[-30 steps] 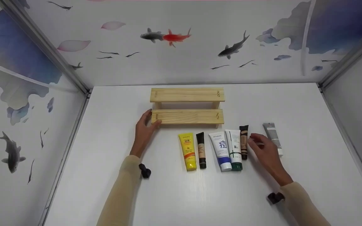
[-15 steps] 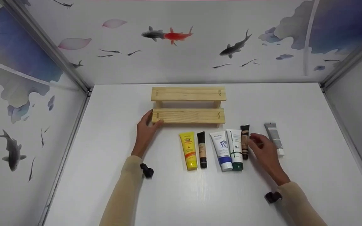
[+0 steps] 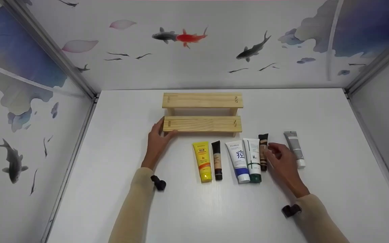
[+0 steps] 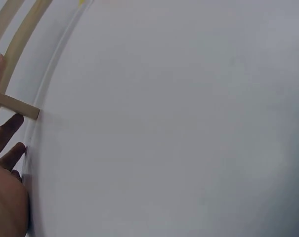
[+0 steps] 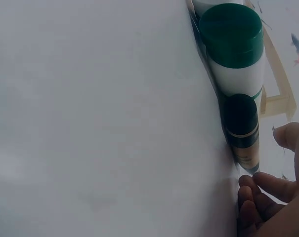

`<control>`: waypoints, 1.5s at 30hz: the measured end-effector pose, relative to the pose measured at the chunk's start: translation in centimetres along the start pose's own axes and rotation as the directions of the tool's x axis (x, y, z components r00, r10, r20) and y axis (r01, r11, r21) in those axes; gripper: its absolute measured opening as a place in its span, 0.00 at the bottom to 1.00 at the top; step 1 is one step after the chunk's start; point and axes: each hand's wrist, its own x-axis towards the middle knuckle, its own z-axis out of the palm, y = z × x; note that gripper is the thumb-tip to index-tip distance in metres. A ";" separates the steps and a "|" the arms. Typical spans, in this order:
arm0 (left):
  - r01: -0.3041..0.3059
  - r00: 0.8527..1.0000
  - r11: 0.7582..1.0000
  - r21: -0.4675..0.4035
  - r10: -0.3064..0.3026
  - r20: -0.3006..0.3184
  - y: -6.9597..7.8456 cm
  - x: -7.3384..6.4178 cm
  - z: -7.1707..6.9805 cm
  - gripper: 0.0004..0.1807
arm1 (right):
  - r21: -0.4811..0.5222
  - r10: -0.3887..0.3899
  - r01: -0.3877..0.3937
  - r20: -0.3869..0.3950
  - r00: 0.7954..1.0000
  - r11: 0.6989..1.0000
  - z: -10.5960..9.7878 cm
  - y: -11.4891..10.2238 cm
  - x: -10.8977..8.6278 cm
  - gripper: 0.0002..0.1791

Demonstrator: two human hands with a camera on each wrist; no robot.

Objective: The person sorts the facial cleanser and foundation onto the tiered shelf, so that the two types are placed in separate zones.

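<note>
While wooden rack is held at end by left grip, brown tube is seen just left of right grip, thumb and fingers parted.

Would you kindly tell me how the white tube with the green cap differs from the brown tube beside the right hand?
The white tube is wider and longer; the brown tube is slimmer and shorter. The white tube's cap is green, the brown tube's dark. The right hand is beside the brown tube but farther from the white tube. Both lie on the table.
</note>
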 end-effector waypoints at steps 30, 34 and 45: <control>-0.012 1.000 1.000 -0.016 0.012 0.001 -0.3 -0.2 0.4 0.53 | -0.159 0.120 -0.127 -0.052 0.991 0.979 1.3 -1.3 1.4 0.25; -0.018 1.000 1.000 -0.015 0.018 0.016 -0.2 -0.2 0.6 0.53 | -0.130 0.175 -0.181 -0.059 0.983 0.975 0.7 -1.5 1.2 0.27; -0.017 1.000 1.000 -0.004 0.017 -0.005 -0.3 -0.3 0.3 0.52 | -0.040 0.220 -0.222 -0.039 0.975 0.974 -0.1 -2.2 1.0 0.30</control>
